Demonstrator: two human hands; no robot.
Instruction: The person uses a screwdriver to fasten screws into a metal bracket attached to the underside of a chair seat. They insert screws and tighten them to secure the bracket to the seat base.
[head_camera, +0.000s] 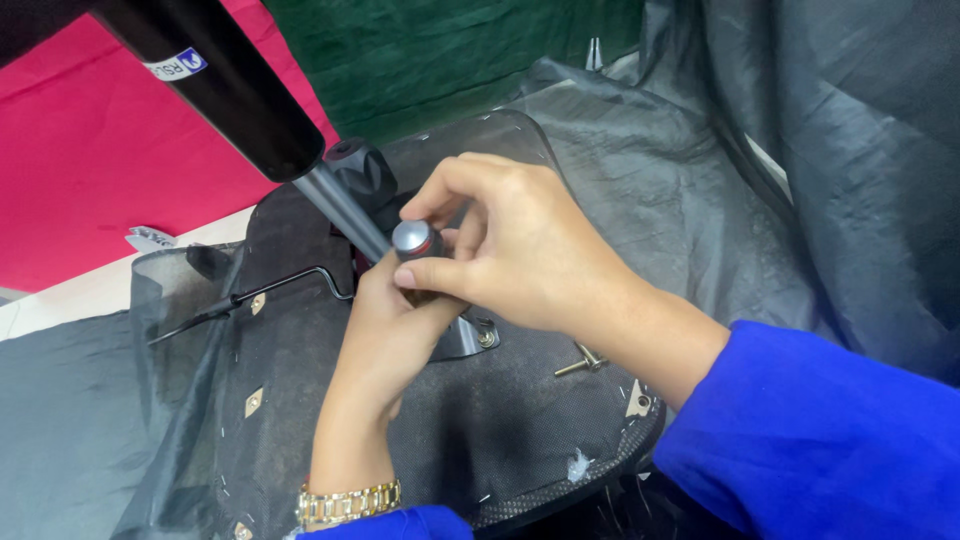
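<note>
An upturned black chair seat (500, 420) lies in front of me, with its gas cylinder (250, 100) and silver piston (345, 215) slanting up to the top left. My right hand (520, 245) grips the round metal-capped top of a screwdriver handle (416, 240) standing upright over the seat's metal plate (468, 338). My left hand (385, 330) wraps around the tool's lower part, which is hidden in my fingers. A gold watch (348, 502) sits on my left wrist. A loose bolt (580, 362) lies on the seat just right of the plate.
A thin black lever rod (250, 296) juts left from the mechanism, beside a black knob (360, 172). Grey plastic sheeting (700, 190) covers the surface around the seat. Pink (90, 160) and green (450, 50) cloths lie at the back.
</note>
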